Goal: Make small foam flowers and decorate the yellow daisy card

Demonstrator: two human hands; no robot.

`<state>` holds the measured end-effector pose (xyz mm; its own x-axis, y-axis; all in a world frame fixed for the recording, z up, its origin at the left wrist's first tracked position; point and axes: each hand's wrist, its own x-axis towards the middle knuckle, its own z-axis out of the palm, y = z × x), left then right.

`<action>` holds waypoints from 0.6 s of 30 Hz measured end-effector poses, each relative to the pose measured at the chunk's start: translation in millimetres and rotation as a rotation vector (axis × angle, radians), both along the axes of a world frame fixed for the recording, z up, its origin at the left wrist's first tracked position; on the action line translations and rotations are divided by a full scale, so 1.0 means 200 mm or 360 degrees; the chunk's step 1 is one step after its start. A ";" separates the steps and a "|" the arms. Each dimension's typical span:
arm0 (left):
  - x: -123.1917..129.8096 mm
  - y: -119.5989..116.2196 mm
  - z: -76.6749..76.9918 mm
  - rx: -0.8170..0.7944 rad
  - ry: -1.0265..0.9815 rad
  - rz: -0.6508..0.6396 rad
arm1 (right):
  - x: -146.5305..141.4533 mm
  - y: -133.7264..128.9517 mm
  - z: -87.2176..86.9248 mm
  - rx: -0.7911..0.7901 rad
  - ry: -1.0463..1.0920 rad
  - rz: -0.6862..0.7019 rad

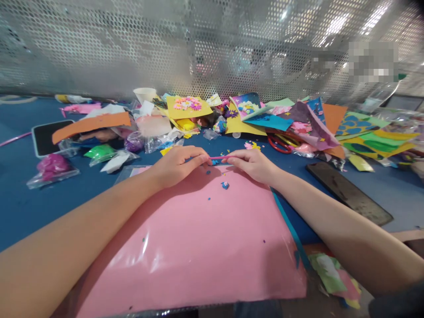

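A thin pink stick is stretched level between my two hands, above the far edge of a pink sheet in a clear plastic cover. My left hand pinches its left end, and my right hand pinches its right end. Below the stick, a small blue lump with lighter specks lies on the pink sheet. Small blue bits sit close to my left fingertips, and a few tiny dark crumbs are scattered over the sheet.
Behind my hands, coloured papers, a yellow card with flowers and bagged clay line the blue table. A green clay bag and magenta one lie left, near a phone-like device. A dark phone lies beside my right forearm.
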<state>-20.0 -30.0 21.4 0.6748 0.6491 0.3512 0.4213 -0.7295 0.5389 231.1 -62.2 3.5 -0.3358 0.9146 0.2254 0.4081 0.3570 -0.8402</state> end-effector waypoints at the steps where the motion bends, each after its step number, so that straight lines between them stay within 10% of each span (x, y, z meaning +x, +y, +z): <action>1: 0.00 0.00 0.00 -0.0059 -0.0018 0.0010 | 0.00 -0.01 0.00 -0.0005 0.0000 0.0015; 8: -0.01 0.00 0.01 -0.0033 -0.0051 0.0148 | -0.02 -0.09 0.05 -0.0091 -0.0119 0.0146; 18: -0.01 0.01 0.01 0.0306 0.0049 0.0090 | 0.02 -0.01 0.03 0.0503 -0.0524 -0.0014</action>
